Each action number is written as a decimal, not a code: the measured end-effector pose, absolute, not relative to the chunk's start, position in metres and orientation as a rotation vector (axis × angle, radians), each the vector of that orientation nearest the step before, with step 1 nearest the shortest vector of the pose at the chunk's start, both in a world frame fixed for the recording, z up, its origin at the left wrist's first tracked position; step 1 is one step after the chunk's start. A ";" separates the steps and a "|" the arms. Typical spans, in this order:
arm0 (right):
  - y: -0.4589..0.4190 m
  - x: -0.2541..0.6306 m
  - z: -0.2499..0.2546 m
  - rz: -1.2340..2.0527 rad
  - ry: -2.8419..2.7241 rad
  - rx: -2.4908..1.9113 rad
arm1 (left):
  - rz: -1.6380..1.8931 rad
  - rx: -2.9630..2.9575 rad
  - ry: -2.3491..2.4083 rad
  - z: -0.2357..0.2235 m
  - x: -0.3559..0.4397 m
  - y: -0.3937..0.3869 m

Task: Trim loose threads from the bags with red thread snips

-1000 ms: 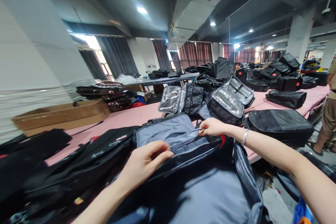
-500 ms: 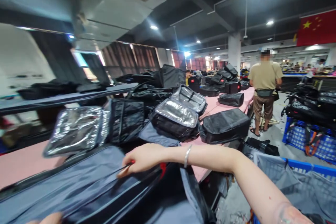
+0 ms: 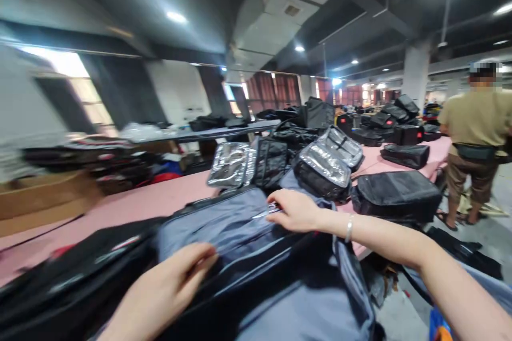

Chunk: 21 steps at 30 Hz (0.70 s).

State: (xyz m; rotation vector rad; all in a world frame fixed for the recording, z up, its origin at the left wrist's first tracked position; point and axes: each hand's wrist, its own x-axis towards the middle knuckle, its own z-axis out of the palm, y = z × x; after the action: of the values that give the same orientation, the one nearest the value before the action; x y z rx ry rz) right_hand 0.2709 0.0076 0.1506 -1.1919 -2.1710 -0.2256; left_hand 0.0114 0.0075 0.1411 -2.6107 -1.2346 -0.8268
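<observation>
1. Our right hand (image 3: pixel 298 210) keeps its grip closed on a small shiny item (image 3: pixel 273 206), too blurred to name.
2. Our left hand (image 3: pixel 164 282) curls above the lining; whether its grip pinches cloth, we cannot tell.
3. The grey-lined bag (image 3: pixel 304 309) lies open along the near edge of the pink worktop (image 3: pixel 172 189), apparently to bare its inside.
4. Toward the right edge sits a closed black bag (image 3: pixel 400 192).

Cardboard box (image 3: pixel 48 202) left of the grip, open silver-lined bags (image 3: pixel 325 162) beyond it, closed black bag (image 3: pixel 396 196) to its right, person (image 3: pixel 476 130) farther right
</observation>
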 end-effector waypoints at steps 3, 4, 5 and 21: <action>0.010 0.262 0.146 -0.401 -2.285 -0.992 | -0.793 -2.700 -1.320 0.146 0.015 0.002; 0.011 0.258 0.145 -0.456 -2.321 -0.948 | -0.796 -2.708 -1.338 0.147 0.016 0.001; 0.012 0.254 0.144 -0.502 -2.343 -0.925 | -0.798 -2.717 -1.348 0.147 0.016 0.001; 0.015 0.221 0.137 -0.786 -2.385 -0.818 | -0.790 -2.828 -1.365 0.141 0.012 0.000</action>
State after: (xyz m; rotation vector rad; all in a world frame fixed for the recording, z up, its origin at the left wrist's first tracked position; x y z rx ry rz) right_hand 0.2211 0.0149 0.1373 -0.8178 -2.3847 -0.7859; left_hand 0.0120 0.0003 0.1414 -2.8280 -1.3655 -0.7896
